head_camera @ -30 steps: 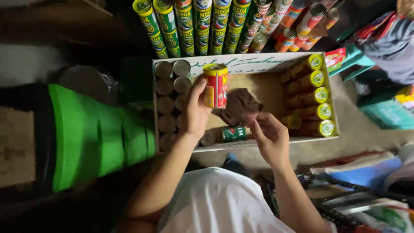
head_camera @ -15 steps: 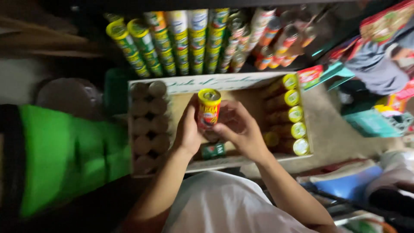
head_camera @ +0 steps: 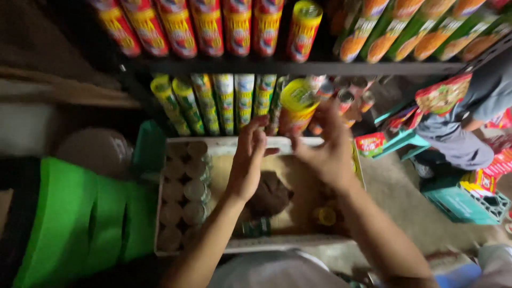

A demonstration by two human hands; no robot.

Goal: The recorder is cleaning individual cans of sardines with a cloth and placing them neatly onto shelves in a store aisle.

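Yellow-lidded and red-bodied, the tall canister (head_camera: 296, 109) sits in the head view just above and ahead of both hands, at the mouth of the lower shelf (head_camera: 277, 68). Its long axis tilts away from the person, lid end toward the camera and base pointing in among the row of standing canisters (head_camera: 224, 101) to its left. The right hand (head_camera: 326, 148) is the nearer one: its fingers wrap the lower side of the canister and grip it, half curled. The left hand (head_camera: 247, 160) rises just beside it, fingers loosely bent, fingertips at the canister's left edge; whether they press on it or only hover cannot be told through the blur. Below both wrists lies the open cardboard box (head_camera: 184, 250), with round canister ends packed along its left side and a crumpled brown paper in the middle.
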